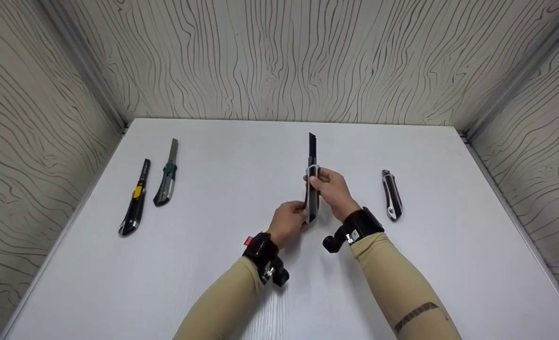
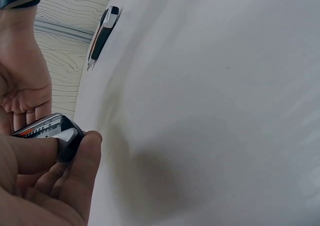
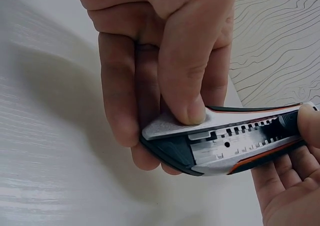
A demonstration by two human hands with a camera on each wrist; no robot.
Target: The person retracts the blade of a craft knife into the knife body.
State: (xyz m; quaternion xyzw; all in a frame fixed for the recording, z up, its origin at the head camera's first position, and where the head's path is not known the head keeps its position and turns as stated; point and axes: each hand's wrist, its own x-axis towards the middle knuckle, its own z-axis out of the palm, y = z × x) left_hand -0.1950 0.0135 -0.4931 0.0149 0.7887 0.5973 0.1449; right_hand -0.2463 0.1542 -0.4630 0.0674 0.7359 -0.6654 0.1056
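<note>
Between the two hands is a utility knife (image 1: 313, 203) with a grey and black handle, its dark blade (image 1: 312, 143) extended toward the back wall. My left hand (image 1: 288, 221) pinches the butt end between thumb and fingers. Higher up the handle, my right hand (image 1: 334, 190) grips from the right side, thumb on the slider. The right wrist view shows the knife's slotted face (image 3: 235, 146) with orange lines along the edges. There the left hand (image 3: 175, 60) comes in from above and the right hand (image 3: 295, 186) at the right edge.
Right of the hands lies a utility knife (image 1: 393, 196) with no long blade showing. At the left lie a black utility knife (image 1: 135, 203) with a yellow slider and a green and grey one (image 1: 166, 184), both with blades out. Wood-patterned walls (image 1: 279, 61) enclose the white table (image 1: 232, 156).
</note>
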